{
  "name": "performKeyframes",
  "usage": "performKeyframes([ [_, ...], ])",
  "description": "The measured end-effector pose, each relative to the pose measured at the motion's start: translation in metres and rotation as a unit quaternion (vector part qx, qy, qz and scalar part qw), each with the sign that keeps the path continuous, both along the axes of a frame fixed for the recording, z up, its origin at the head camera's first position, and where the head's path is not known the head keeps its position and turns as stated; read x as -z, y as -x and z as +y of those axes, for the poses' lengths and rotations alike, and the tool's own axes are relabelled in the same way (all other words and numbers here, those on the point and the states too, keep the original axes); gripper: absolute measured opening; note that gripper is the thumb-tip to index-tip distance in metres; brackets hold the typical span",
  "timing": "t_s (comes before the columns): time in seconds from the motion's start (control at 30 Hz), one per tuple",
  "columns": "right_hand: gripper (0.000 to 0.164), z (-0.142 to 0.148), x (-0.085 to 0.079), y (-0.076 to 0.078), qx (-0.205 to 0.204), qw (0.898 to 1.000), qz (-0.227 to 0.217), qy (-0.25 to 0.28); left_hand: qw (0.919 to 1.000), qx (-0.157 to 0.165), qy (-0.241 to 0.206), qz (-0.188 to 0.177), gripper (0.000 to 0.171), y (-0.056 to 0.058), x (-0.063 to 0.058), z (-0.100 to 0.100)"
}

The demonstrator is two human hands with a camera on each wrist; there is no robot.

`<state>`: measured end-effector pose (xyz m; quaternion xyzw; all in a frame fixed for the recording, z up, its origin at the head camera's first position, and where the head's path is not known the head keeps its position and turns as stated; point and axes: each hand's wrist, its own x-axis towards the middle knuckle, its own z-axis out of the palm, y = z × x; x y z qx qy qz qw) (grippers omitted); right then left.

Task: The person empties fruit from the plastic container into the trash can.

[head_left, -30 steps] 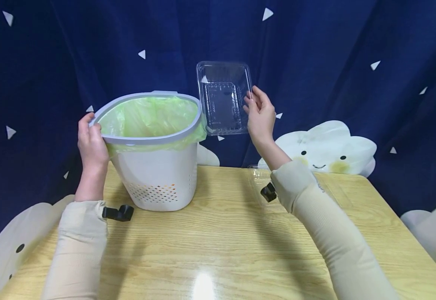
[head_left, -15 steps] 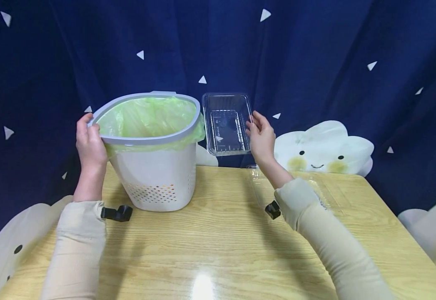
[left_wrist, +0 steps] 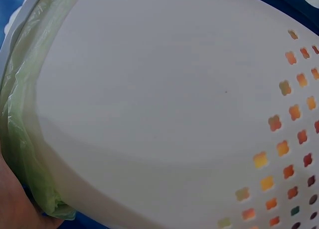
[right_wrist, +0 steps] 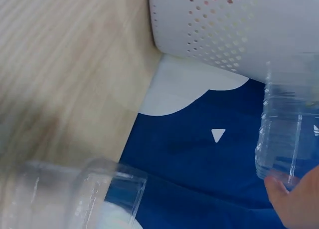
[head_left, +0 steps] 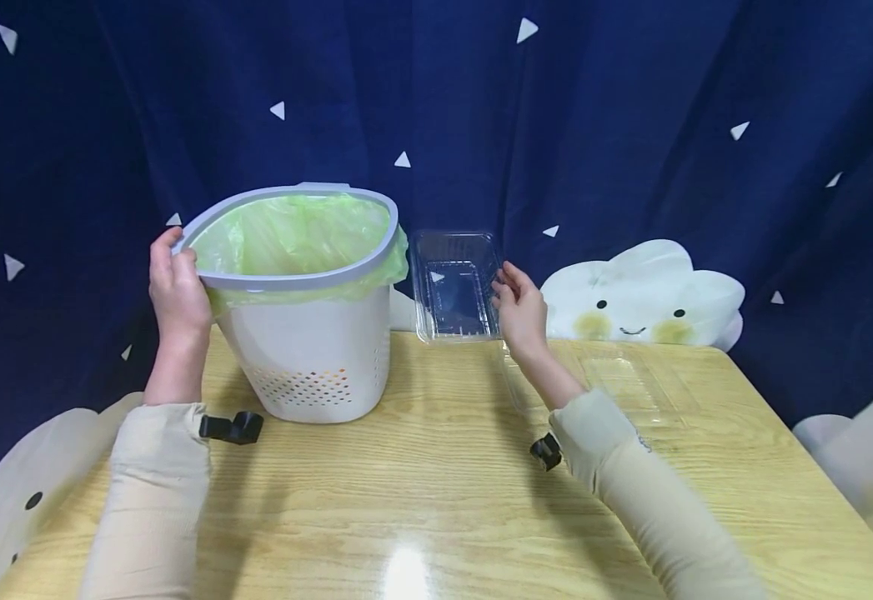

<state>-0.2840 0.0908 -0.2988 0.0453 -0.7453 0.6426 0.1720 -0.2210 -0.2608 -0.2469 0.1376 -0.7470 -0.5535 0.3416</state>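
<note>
A white trash bin (head_left: 308, 342) with a grey rim and a light green liner bag (head_left: 293, 233) stands at the left of the table. My left hand (head_left: 180, 287) grips its rim on the left side. To the right of the bin, my right hand (head_left: 520, 312) pinches the right edge of a clear plastic container (head_left: 454, 287), held tilted with its inside facing me, above the table's back edge. The right wrist view shows the thumb on this container (right_wrist: 286, 134). A second clear plastic container (head_left: 624, 383) lies on the table behind my right forearm, partly hidden.
The wooden table (head_left: 376, 500) runs to a back edge against a dark blue curtain (head_left: 451, 100) with white triangles. A cloud-shaped print (head_left: 639, 292) shows behind the table at the right. Through the bin's holes (left_wrist: 282, 148), orange and yellow contents show.
My right hand has lowered the clear container from above the bin's rim level to beside the bin's upper wall. My left hand keeps its grip on the rim.
</note>
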Motion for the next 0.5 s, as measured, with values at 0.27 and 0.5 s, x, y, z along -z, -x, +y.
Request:
performKeyframes([
  [0.27, 0.040, 0.000, 0.022, -0.012, 0.007, 0.997, -0.026, -0.068, 1.0000, -0.002, 0.004, 0.006, 0.046, 0.000, 0.001, 0.000],
  [0.5, 0.039, 0.000, 0.042, -0.018, 0.019, 0.993, -0.048, -0.110, 1.0000, 0.001, 0.001, 0.004, 0.045, 0.000, 0.001, -0.001],
])
